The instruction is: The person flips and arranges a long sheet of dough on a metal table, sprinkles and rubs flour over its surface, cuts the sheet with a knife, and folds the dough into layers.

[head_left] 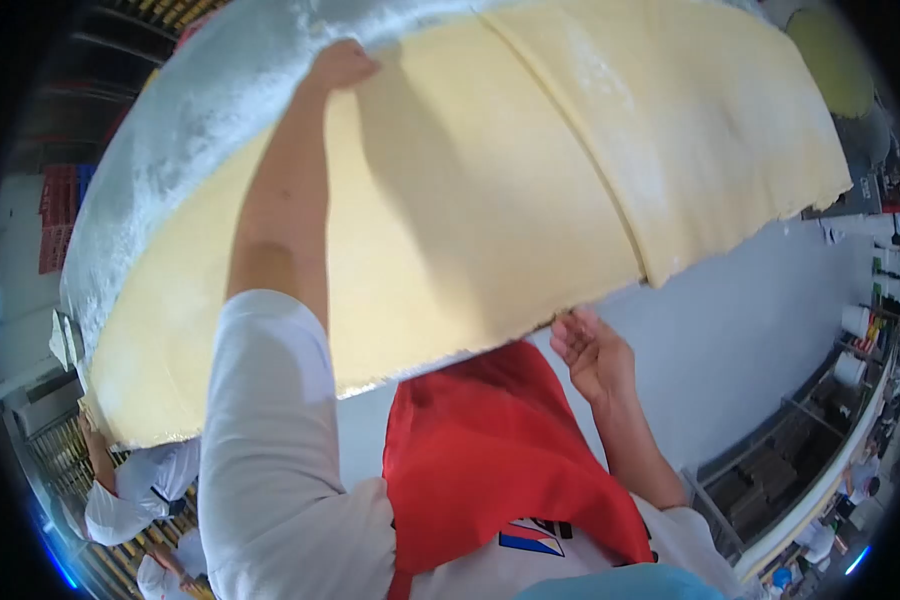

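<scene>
A wide, pale yellow sheet of dough [450,200] stretches across a floured table [160,200]. A raised, folded seam [580,130] runs over it, with another length of dough [710,130] to the right. My left hand [345,66] reaches across to the far edge of the sheet, its fingers closed on that edge. Close to my red apron [500,430], my right hand [595,350] is at the near edge, fingers curled and fingertips against the dough. How firmly they pinch it is partly hidden.
At the left end, another person's hand [95,440] touches the dough's edge; more people in white stand there. A yellow round thing [830,62] is at the upper right. Red crates [58,215] stand far left, and a rack with containers [770,460] is at right.
</scene>
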`<action>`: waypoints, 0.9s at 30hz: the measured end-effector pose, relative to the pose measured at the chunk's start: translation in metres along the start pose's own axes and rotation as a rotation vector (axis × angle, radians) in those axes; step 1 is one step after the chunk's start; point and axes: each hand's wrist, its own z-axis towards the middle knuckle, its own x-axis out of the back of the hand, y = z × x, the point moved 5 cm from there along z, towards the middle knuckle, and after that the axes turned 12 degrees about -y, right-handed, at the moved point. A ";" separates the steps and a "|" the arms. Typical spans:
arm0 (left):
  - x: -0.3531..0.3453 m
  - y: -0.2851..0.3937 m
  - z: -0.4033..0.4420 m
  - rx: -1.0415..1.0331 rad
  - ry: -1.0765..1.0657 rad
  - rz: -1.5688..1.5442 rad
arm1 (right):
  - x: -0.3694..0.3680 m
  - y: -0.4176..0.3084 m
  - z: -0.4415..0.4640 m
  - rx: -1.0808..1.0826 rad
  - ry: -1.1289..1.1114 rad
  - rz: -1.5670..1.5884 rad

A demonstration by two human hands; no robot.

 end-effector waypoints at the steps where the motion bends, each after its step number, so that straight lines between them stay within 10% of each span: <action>1: -0.009 0.015 0.006 -0.032 0.097 0.006 | 0.012 -0.003 0.003 -0.026 0.051 -0.027; 7: 0.019 -0.033 -0.002 0.185 0.039 -0.003 | -0.054 0.024 0.019 0.166 0.156 -0.563; 12: 0.008 -0.054 0.030 -0.114 0.262 -0.088 | -0.088 0.036 0.007 0.339 0.334 -0.478; 15: 0.005 -0.053 0.056 -0.236 -0.110 0.154 | -0.086 0.056 0.009 0.253 0.253 -0.539; 27: 0.036 -0.033 0.028 -0.105 -0.164 0.166 | -0.112 0.066 0.039 0.373 -0.184 0.371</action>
